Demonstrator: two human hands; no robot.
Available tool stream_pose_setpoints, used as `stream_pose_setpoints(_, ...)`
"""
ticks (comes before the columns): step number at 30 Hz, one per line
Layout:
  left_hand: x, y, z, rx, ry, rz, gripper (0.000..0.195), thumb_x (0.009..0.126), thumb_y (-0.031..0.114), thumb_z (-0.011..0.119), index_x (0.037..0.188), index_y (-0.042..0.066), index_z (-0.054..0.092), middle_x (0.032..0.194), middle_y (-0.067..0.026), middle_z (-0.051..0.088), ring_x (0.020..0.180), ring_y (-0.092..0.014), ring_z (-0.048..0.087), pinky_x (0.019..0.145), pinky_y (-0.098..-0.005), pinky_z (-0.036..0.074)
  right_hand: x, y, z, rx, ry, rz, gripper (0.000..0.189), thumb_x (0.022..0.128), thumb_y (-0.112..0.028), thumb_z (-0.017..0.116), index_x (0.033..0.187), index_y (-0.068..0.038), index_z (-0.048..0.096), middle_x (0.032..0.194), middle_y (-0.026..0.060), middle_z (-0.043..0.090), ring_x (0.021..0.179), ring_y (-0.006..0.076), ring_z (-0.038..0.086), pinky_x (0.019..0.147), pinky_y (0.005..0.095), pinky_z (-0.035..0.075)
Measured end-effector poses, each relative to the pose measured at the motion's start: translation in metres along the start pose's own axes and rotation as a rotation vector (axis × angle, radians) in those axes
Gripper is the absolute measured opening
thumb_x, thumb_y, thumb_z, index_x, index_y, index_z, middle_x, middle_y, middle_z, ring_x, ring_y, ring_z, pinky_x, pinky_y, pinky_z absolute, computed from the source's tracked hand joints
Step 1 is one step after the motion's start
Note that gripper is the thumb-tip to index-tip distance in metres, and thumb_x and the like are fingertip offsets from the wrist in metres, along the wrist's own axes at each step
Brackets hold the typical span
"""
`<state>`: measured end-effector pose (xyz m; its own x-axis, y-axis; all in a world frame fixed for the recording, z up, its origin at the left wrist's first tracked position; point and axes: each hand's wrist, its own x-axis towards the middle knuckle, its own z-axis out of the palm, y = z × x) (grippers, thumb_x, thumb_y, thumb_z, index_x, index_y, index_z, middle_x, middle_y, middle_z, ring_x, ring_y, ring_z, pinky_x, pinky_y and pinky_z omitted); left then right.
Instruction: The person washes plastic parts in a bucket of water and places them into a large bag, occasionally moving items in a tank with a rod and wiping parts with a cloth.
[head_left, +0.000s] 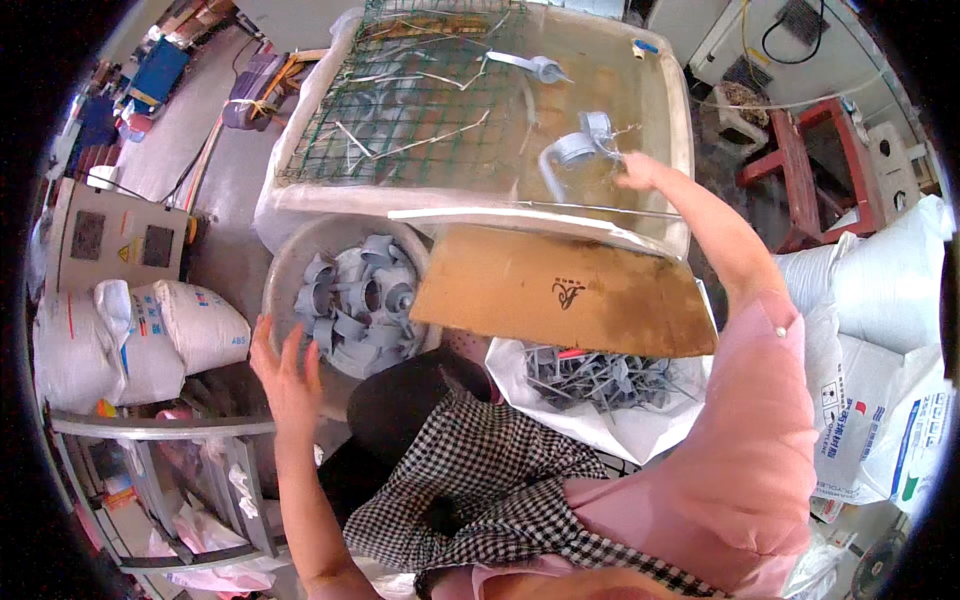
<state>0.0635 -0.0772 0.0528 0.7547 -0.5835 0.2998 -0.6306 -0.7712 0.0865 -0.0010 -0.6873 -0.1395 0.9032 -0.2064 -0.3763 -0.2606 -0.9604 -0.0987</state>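
My right hand (639, 172) grips the end of a cluster of grey plastic moulded parts (576, 148) at the right side of a water-filled tank (681, 127). Small splashes show around the fingers. Another grey part (547, 69) floats further back in the tank. My left hand (289, 367) is empty, fingers spread, by the near left rim of a round plastic tub (276, 274). Several grey ring-shaped parts (364, 296) lie inside that tub. Green plastic mesh (442, 112) covers the tank's left part, with thin pale sprues lying on it.
A cardboard sheet (510, 285) leans on the tank's front wall, above a white bag (645, 442) of grey sprues (600, 379). Full white sacks stand left (199, 326) and right (885, 281). A metal rack (165, 427) is at left, a red metal frame (787, 172) at right.
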Motion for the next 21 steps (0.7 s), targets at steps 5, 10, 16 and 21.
stream_pose_setpoints(5,-0.019,-0.013,0.007,-0.005,-0.021,-0.095,0.031,0.079,0.01,0.064,0.109,0.005,0.057,0.128,-0.02,0.038,0.119,-0.037,0.037,0.095,-0.0457,0.032,-0.08,0.044,0.052,-0.174,-0.464,0.172,0.039,0.076,-0.03,0.057,0.099,0.001,0.061,0.098,0.0216,0.062,0.089,0.0345,0.06,0.08,0.0416,0.048)
stream_pose_setpoints(10,-0.012,-0.004,0.013,-0.013,-0.043,-0.043,0.027,0.08,0.01,0.063,0.106,0.004,0.06,0.128,-0.0203,0.038,0.119,-0.038,0.037,0.096,-0.0456,0.032,-0.108,0.044,0.066,-0.145,-0.084,0.283,0.04,0.079,-0.016,0.05,0.117,-0.003,0.046,0.115,0.0195,0.053,0.108,0.033,0.051,0.083,0.0419,0.047)
stream_pose_setpoints(16,-0.022,-0.001,0.0,-0.029,-0.046,-0.129,0.022,0.08,0.01,0.062,0.101,0.002,0.061,0.126,-0.0207,0.04,0.119,-0.039,0.037,0.097,-0.0451,0.032,-0.122,0.047,0.059,-0.092,-0.076,0.62,0.054,0.086,-0.015,0.045,0.136,-0.012,0.028,0.133,0.0153,0.038,0.122,0.0301,0.039,0.102,0.0556,0.024)
stream_pose_setpoints(21,-0.031,0.003,0.001,-0.088,-0.083,-0.139,0.021,0.08,0.009,0.062,0.1,0.002,0.061,0.125,-0.021,0.04,0.117,-0.039,0.039,0.096,-0.0438,0.034,-0.134,0.068,0.08,-0.193,-0.157,0.424,0.034,0.087,-0.019,0.046,0.121,-0.015,0.043,0.113,0.0148,0.054,0.1,0.0315,0.056,0.086,0.0496,0.042)
